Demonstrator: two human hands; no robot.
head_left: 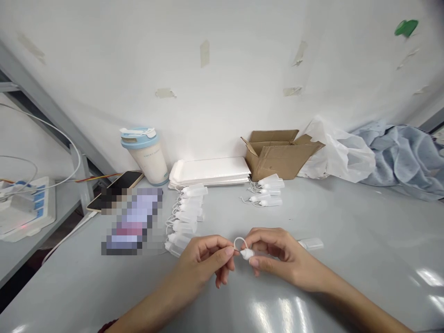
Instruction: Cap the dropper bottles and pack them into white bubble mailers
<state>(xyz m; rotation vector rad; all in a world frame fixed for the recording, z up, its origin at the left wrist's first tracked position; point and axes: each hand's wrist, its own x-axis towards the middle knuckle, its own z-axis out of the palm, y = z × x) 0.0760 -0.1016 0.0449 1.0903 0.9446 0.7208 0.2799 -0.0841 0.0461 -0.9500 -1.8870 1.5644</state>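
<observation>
In my right hand (pixel 277 256) is a small dropper bottle (pixel 247 254) with a white pointed nozzle facing left; my fingers and thumb hide most of its body. A thin white tether (pixel 238 239) loops from the bottle's neck to my left hand (pixel 211 259). Thumb and index finger of that hand pinch the tether's free end near the nozzle tip, though the end itself is mostly hidden. Similar translucent bottles (pixel 187 215) lie in a row left of my hands, partly behind the left one. Beyond my right hand lies another bottle (pixel 312 243).
Several more bottles (pixel 271 201) lie before an open cardboard box (pixel 287 157). White padded envelopes (pixel 211 171) are stacked at the wall. Leftward are a cup (pixel 149 159), a dark phone (pixel 128 179) and a blurred-out device (pixel 133 222). A plastic bag (pixel 342 152) and blue cloth (pixel 405 157) sit right.
</observation>
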